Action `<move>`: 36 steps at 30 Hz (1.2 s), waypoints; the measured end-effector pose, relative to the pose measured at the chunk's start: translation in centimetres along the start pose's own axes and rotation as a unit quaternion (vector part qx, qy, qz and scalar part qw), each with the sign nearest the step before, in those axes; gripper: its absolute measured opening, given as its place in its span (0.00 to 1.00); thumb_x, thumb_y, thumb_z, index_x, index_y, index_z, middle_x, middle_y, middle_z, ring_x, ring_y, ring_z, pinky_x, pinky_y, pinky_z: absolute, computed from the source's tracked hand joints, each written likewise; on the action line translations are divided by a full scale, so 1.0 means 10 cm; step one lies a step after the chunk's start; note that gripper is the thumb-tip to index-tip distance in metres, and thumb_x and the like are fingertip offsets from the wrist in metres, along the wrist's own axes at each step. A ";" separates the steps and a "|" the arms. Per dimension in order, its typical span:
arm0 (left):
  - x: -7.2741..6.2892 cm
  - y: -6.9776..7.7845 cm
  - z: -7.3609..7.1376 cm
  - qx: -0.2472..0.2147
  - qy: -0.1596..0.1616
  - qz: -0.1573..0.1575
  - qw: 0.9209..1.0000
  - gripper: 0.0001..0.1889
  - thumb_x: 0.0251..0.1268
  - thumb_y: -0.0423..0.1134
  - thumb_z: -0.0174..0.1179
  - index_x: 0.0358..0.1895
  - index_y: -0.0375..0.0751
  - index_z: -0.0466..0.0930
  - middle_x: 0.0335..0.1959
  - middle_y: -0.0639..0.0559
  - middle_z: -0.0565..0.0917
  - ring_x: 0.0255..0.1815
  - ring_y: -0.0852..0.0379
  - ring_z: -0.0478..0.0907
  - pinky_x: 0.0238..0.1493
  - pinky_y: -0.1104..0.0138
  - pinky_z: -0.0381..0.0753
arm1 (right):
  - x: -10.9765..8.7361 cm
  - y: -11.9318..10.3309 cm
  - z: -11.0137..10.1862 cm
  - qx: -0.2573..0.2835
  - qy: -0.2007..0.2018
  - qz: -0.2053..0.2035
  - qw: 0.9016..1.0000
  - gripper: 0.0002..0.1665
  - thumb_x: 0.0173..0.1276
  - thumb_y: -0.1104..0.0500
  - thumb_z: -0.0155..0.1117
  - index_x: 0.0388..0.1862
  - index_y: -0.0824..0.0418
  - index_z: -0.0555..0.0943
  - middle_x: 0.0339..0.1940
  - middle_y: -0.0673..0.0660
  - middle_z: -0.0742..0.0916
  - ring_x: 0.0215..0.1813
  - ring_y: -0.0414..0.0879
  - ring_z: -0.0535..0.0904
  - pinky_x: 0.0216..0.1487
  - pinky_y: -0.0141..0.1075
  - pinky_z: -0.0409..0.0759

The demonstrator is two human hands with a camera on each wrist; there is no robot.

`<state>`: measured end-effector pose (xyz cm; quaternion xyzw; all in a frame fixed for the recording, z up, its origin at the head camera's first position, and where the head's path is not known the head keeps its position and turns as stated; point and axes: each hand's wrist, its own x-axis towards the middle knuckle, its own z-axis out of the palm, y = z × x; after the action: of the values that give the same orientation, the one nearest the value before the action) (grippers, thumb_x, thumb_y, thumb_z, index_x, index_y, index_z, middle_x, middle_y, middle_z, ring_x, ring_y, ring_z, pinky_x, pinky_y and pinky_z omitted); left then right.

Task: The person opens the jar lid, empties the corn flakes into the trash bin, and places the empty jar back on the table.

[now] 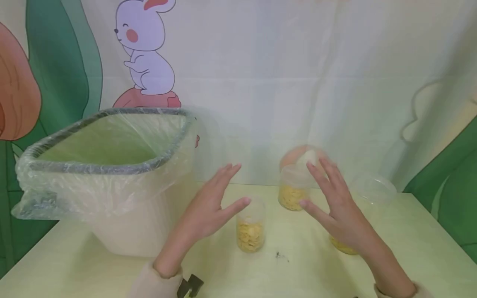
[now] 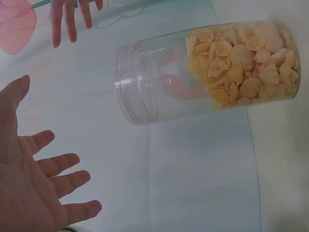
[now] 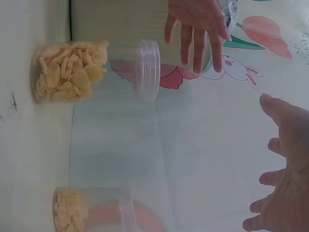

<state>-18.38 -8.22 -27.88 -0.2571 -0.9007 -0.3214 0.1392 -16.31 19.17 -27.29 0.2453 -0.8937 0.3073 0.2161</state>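
Note:
In the head view my left hand [image 1: 208, 207] hovers above the table, thumb and fingers spread, beside a clear jar [image 1: 250, 236] partly filled with yellow flakes. My right hand [image 1: 337, 203] is raised likewise, its palm turned toward the left one, and holds nothing. Just left of its fingers stands a second flake jar [image 1: 294, 196], farther back. A third jar [image 1: 344, 247] is mostly hidden by the right hand and wrist. In the left wrist view, the jar [image 2: 231, 67] is apart from the spread fingers [image 2: 58, 164]. Two jars show in the right wrist view, the nearer with flakes [image 3: 72, 70].
A large pale bin [image 1: 130, 219] lined with a clear plastic bag [image 1: 93, 182] stands on the left. Behind my right hand shows a clear round rim [image 1: 376, 188]. Small dark marks [image 1: 281, 256] lie on the table [image 1: 290, 277]. A printed curtain [image 1: 242, 82] hangs behind.

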 end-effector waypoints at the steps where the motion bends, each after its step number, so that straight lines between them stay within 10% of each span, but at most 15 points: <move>1: 0.00 -0.01 0.00 -0.010 0.001 -0.001 1.000 0.37 0.61 0.62 0.48 0.71 0.54 0.51 0.72 0.53 0.52 0.71 0.53 0.48 0.66 0.49 0.53 | 0.00 0.00 0.02 0.004 0.001 0.000 1.000 0.43 0.64 0.55 0.61 0.73 0.48 0.51 0.74 0.51 0.46 0.73 0.59 0.38 0.54 0.73 0.49; 36: 0.02 -0.15 0.11 -0.177 -0.019 -0.017 0.984 0.35 0.57 0.46 0.62 0.66 0.41 0.59 0.65 0.48 0.66 0.64 0.50 0.63 0.60 0.55 0.66 | 0.01 0.19 0.52 0.156 -0.051 0.063 0.984 0.35 0.66 0.56 0.58 0.70 0.58 0.57 0.70 0.60 0.61 0.67 0.62 0.59 0.60 0.58 0.62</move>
<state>-19.52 -8.43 -29.36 -0.2685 -0.8364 -0.4728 0.0687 -18.67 17.02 -31.86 0.2346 -0.8581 0.4434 0.1096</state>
